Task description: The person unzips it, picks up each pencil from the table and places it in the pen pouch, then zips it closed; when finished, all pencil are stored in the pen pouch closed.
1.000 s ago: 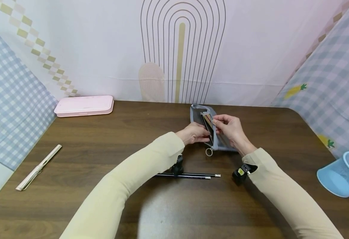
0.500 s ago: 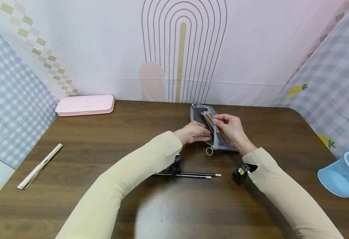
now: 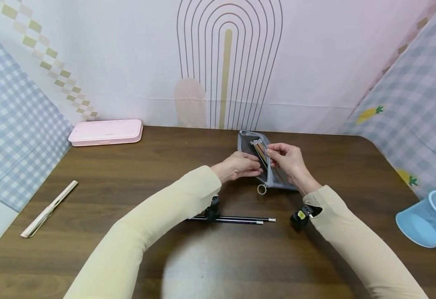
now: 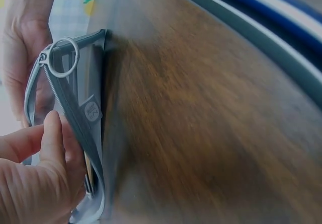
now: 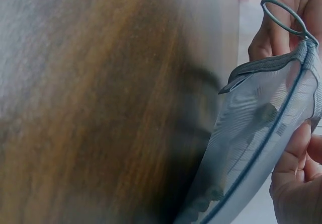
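Observation:
A grey mesh zip pouch (image 3: 280,179) lies near the back of the table, its mouth facing left. Several pencils (image 3: 258,146) stick out of the opening with their tips of white or silver showing. My right hand (image 3: 290,162) pinches the rim of the pouch between thumb and fingers. My left hand (image 3: 238,166) has its fingers extended into the mouth, with no pencil seen in its grip. The left wrist view shows the left hand (image 4: 43,176) beside the zip (image 4: 68,108). In the right wrist view, dark shapes show through the mesh (image 5: 246,123).
Black pencils (image 3: 240,220) lie in front of the pouch, partly behind the left wrist's camera. A pink case (image 3: 105,132) sits at the back left, a slim whitish item (image 3: 49,209) lies at the left, and a blue basket (image 3: 419,224) is at the right edge.
The left hand has let go of the black pencil, which now sits deeper among the others. Its fingers have straightened, and hand and forearm have drawn slightly left. The right hand stays put.

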`<state>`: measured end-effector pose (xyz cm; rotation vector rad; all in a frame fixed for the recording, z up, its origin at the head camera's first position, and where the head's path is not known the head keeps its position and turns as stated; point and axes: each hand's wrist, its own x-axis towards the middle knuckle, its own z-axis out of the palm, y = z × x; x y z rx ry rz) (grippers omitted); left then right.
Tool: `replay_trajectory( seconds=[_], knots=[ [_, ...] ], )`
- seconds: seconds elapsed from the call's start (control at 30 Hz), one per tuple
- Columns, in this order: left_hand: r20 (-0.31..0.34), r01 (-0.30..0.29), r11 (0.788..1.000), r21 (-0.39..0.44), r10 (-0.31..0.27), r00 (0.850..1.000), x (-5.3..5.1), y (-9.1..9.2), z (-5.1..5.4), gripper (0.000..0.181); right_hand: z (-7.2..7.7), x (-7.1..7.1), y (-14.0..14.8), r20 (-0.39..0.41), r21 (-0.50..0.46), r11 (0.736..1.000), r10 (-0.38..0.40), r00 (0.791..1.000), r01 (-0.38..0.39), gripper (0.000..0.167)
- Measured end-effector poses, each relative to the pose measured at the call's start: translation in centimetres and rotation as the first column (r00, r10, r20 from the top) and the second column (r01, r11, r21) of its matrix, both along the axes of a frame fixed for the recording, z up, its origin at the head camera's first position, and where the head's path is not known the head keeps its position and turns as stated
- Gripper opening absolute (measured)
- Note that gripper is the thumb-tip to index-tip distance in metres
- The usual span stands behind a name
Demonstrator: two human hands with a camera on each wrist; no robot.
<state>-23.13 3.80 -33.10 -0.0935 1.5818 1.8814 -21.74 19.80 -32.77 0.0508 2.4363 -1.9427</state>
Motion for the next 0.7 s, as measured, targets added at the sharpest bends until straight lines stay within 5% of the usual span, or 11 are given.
replay_trajectory(
  seconds=[0.13, 0.2, 0.27, 0.37, 0.47, 0.7],
  knots=[
    [-0.031, 0.119, 0.992, -0.035, -0.120, 0.992, 0.6, -2.1, 0.2, 0.038, 0.0, 0.0, -0.1, -0.003, -0.003, 1.000, -0.003, 1.000, 0.003, 0.032],
    [-0.051, 0.225, 0.972, -0.073, -0.228, 0.972, 1.0, -3.6, 0.2, 0.036, 0.0, 0.0, -0.1, -0.011, -0.013, 1.000, -0.004, 1.000, 0.004, 0.033],
    [-0.067, 0.346, 0.930, -0.127, -0.356, 0.932, 1.6, -5.1, 0.1, 0.033, 0.1, -0.1, -0.1, -0.020, -0.029, 1.000, -0.007, 1.000, 0.006, 0.033],
    [-0.074, 0.495, 0.839, -0.225, -0.521, 0.850, 2.5, -7.2, -0.3, 0.029, 0.1, -0.2, 0.0, -0.028, -0.041, 0.999, -0.008, 1.000, 0.007, 0.033],
    [-0.073, 0.585, 0.752, -0.303, -0.630, 0.773, 3.5, -8.6, -0.9, 0.027, 0.0, -0.3, 0.0, -0.028, -0.045, 0.999, -0.010, 1.000, 0.009, 0.031],
    [-0.198, 0.639, 0.660, -0.396, -0.741, 0.642, 4.6, -9.7, -1.8, 0.026, -0.4, -0.2, 0.0, -0.035, -0.044, 0.999, -0.008, 0.999, 0.006, 0.025]
  ],
)
